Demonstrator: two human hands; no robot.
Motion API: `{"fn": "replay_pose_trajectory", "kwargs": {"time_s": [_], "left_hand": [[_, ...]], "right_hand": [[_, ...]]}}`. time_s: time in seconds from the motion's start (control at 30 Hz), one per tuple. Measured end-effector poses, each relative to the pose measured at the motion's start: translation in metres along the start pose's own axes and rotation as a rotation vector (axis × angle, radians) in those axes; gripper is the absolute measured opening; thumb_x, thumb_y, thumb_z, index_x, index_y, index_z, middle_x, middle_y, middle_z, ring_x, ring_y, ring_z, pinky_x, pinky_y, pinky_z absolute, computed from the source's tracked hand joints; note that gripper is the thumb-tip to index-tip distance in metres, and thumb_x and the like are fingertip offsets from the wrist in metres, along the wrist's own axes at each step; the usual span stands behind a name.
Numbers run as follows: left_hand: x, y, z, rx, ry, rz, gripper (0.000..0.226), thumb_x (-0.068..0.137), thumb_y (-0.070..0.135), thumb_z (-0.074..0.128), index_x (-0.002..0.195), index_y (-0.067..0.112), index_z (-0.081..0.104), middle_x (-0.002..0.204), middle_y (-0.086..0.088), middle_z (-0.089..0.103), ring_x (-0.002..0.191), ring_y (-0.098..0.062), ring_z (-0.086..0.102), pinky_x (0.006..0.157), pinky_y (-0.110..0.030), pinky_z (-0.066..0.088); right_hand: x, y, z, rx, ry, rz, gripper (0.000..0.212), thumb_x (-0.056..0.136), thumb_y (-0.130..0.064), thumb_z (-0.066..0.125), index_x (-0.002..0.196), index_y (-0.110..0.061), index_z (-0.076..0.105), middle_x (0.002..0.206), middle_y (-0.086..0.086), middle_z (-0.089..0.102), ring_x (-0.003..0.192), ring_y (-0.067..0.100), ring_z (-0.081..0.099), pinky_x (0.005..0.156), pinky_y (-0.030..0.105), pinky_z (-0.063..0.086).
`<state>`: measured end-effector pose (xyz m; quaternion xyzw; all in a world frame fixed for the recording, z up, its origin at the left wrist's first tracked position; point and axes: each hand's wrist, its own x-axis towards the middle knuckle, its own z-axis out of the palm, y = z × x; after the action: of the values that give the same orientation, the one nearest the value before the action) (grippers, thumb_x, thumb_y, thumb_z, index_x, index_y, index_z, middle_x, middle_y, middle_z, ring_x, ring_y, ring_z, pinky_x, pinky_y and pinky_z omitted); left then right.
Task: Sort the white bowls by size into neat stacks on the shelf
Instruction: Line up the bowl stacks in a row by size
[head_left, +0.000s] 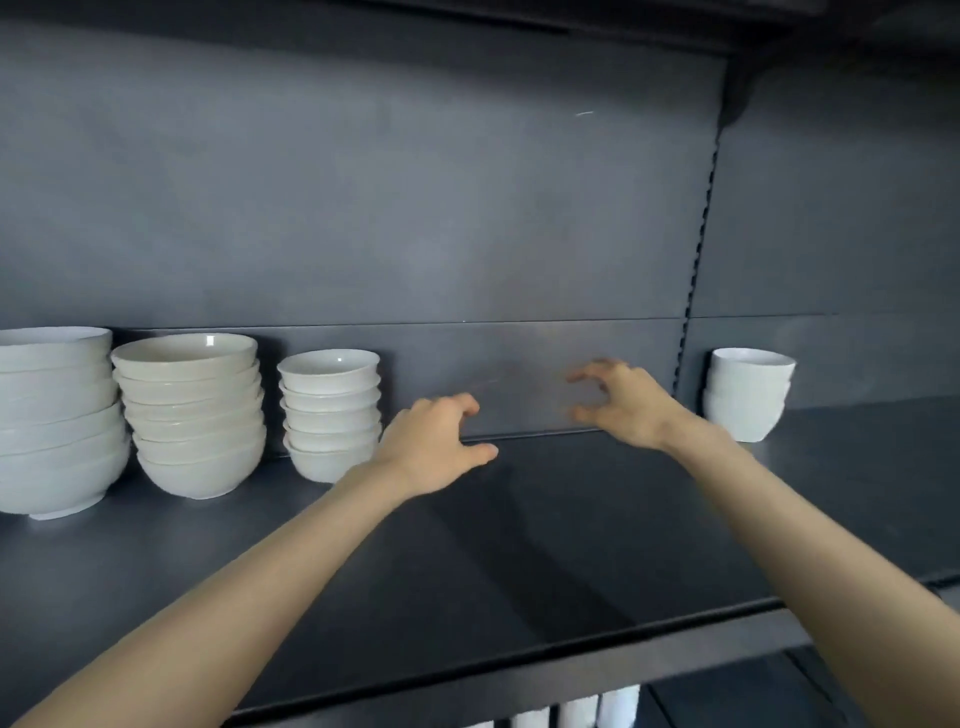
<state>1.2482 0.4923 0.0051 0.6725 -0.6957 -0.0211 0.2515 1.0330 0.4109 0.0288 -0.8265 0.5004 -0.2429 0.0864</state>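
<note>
White glazed ceramic throughout: four lots of bowls standing on the dark shelf (571, 519). Far left, the large-bowl stack (52, 415), partly cut by the frame edge. Just beside it, the mid-bowl stack (192, 415), slightly creamier in tone. Next along, the small-bowl stack (330, 413). Well apart to the right, past the slotted upright (696, 260), the short deep-bowl stack (748, 395).

Left hand (436, 447) hovering over bare shelf just right of the small-bowl stack, empty, fingers loosely curled and thumb out. Right hand (623, 402) raised in front of the back panel (415, 208), between the small-bowl stack and the deep-bowl stack, also empty, fingers and thumb spread in a loose claw. Touching nothing, either one.

Probably stiff, smooth and slippery under bare skin. Fragile too: liable to chip at the rim if knocked against a neighbour or the hard shelf. Light enough singly, by the look; heavy as a whole stack, the large-bowl stack most of all.

Best taken one or two at a time, thumb over the rim and fingers under the flank. For a full stack, better cradled with both palms low on the sides, near the foot. Not to be dragged by the top bowl alone: nested but loose, so apt to slide or tilt. To be set down gently, foot first, centred in the bowl beneath.
</note>
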Motion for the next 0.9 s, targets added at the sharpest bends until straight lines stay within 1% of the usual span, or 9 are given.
{"fn": "replay_pose_trajectory", "kwargs": {"time_s": [0.1, 0.2, 0.3, 0.37, 0.47, 0.57, 0.7, 0.8, 0.9], "left_hand": [[0.008, 0.056, 0.014, 0.026, 0.017, 0.073, 0.061, 0.086, 0.047, 0.062, 0.139, 0.024, 0.043, 0.141, 0.0, 0.051, 0.13, -0.024, 0.045, 0.105, -0.036, 0.038], [0.016, 0.108, 0.038, 0.058, 0.052, 0.152, 0.063, 0.089, 0.048, 0.059, 0.143, 0.023, 0.038, 0.145, -0.001, 0.046, 0.133, -0.024, 0.04, 0.107, -0.036, 0.032], [0.021, 0.152, 0.068, 0.085, 0.071, 0.214, 0.066, 0.089, 0.05, 0.057, 0.145, 0.023, 0.034, 0.148, -0.002, 0.042, 0.136, -0.024, 0.037, 0.109, -0.037, 0.029], [0.023, 0.175, 0.088, 0.122, 0.041, 0.247, 0.067, 0.09, 0.05, 0.056, 0.147, 0.023, 0.031, 0.15, -0.001, 0.039, 0.138, -0.022, 0.034, 0.11, -0.037, 0.026], [0.033, 0.199, 0.112, 0.173, -0.004, 0.28, 0.069, 0.09, 0.052, 0.054, 0.148, 0.024, 0.029, 0.151, 0.001, 0.037, 0.14, -0.019, 0.031, 0.113, -0.037, 0.024], [0.054, 0.218, 0.129, 0.177, -0.022, 0.287, 0.07, 0.09, 0.051, 0.054, 0.148, 0.024, 0.028, 0.151, 0.001, 0.037, 0.14, -0.02, 0.031, 0.114, -0.037, 0.022], [0.092, 0.238, 0.145, 0.171, -0.022, 0.29, 0.071, 0.089, 0.051, 0.056, 0.148, 0.024, 0.028, 0.149, 0.0, 0.04, 0.137, -0.022, 0.034, 0.111, -0.037, 0.026], [0.126, 0.247, 0.158, 0.148, -0.017, 0.275, 0.074, 0.088, 0.052, 0.058, 0.148, 0.024, 0.027, 0.148, -0.001, 0.04, 0.137, -0.022, 0.035, 0.109, -0.037, 0.028], [0.156, 0.251, 0.174, 0.087, -0.035, 0.234, 0.079, 0.085, 0.054, 0.061, 0.149, 0.023, 0.026, 0.15, -0.001, 0.038, 0.137, -0.022, 0.035, 0.109, -0.038, 0.03]], "right_hand": [[-0.025, 0.043, -0.037, -0.06, 0.032, 0.043, 0.05, 0.087, -0.029, 0.065, 0.134, -0.019, 0.051, 0.148, 0.006, 0.038, 0.132, 0.027, 0.041, 0.107, 0.031, 0.033], [-0.053, 0.088, -0.066, -0.101, 0.062, 0.077, 0.054, 0.086, -0.031, 0.067, 0.136, -0.016, 0.05, 0.146, 0.007, 0.04, 0.133, 0.025, 0.04, 0.108, 0.032, 0.033], [-0.079, 0.132, -0.087, -0.116, 0.062, 0.127, 0.057, 0.087, -0.034, 0.066, 0.138, -0.019, 0.047, 0.148, 0.004, 0.036, 0.132, 0.027, 0.04, 0.108, 0.041, 0.035], [-0.092, 0.16, -0.096, -0.115, 0.061, 0.159, 0.057, 0.087, -0.035, 0.065, 0.139, -0.022, 0.045, 0.151, 0.003, 0.032, 0.13, 0.029, 0.043, 0.107, 0.044, 0.036], [-0.102, 0.199, -0.106, -0.124, 0.041, 0.185, 0.059, 0.088, -0.032, 0.063, 0.142, -0.021, 0.041, 0.153, 0.004, 0.028, 0.135, 0.028, 0.037, 0.109, 0.044, 0.034], [-0.099, 0.232, -0.115, -0.116, 0.042, 0.197, 0.059, 0.089, -0.034, 0.062, 0.143, -0.021, 0.041, 0.149, 0.004, 0.03, 0.134, 0.028, 0.038, 0.108, 0.045, 0.035], [-0.077, 0.269, -0.124, -0.077, 0.059, 0.196, 0.057, 0.089, -0.035, 0.063, 0.141, -0.023, 0.042, 0.146, 0.003, 0.033, 0.131, 0.027, 0.04, 0.107, 0.046, 0.036], [-0.05, 0.291, -0.128, -0.069, 0.078, 0.183, 0.061, 0.089, -0.036, 0.064, 0.143, -0.022, 0.039, 0.149, 0.002, 0.031, 0.133, 0.027, 0.039, 0.108, 0.046, 0.035], [-0.018, 0.311, -0.13, -0.043, 0.08, 0.168, 0.066, 0.087, -0.04, 0.066, 0.144, -0.023, 0.036, 0.147, 0.001, 0.034, 0.132, 0.027, 0.04, 0.107, 0.046, 0.037]]}}
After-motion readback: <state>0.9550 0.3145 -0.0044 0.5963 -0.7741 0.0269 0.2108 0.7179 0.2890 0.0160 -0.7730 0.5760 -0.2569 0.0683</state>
